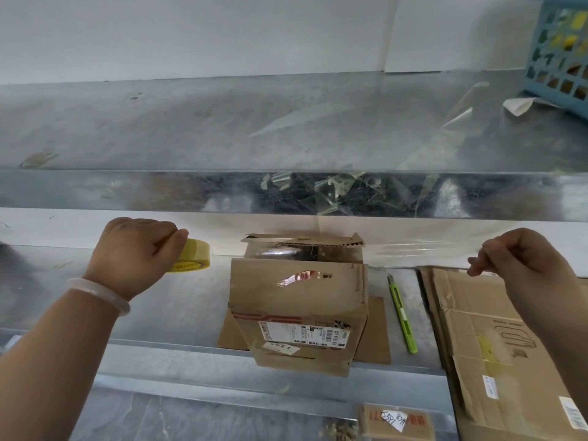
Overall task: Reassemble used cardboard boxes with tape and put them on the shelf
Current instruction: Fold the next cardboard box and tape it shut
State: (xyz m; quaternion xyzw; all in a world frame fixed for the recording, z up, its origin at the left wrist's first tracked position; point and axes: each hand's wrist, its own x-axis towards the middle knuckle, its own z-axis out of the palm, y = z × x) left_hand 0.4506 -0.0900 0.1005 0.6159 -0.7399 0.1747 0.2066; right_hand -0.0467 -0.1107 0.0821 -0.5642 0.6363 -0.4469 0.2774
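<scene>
A used cardboard box (pixel 299 300) with a shipping label stands on the lower metal shelf (pixel 178 300), overhanging its front edge. My left hand (pixel 136 249) grips a yellow roll of clear tape (pixel 194 255) to the box's left. My right hand (pixel 521 259) pinches the free end of the tape at the right. A clear strip of tape (pixel 413 248) stretches from my right hand to the box's far top edge; whether it runs on to the roll I cannot tell.
A green utility knife (pixel 401 313) lies right of the box. Flattened cardboard boxes (pixel 496 338) are stacked at the right. The upper metal shelf (pixel 286 192) has tape scraps on its front lip and a blue basket (pixel 560 49) at the far right. Another labelled box (pixel 394 421) sits below.
</scene>
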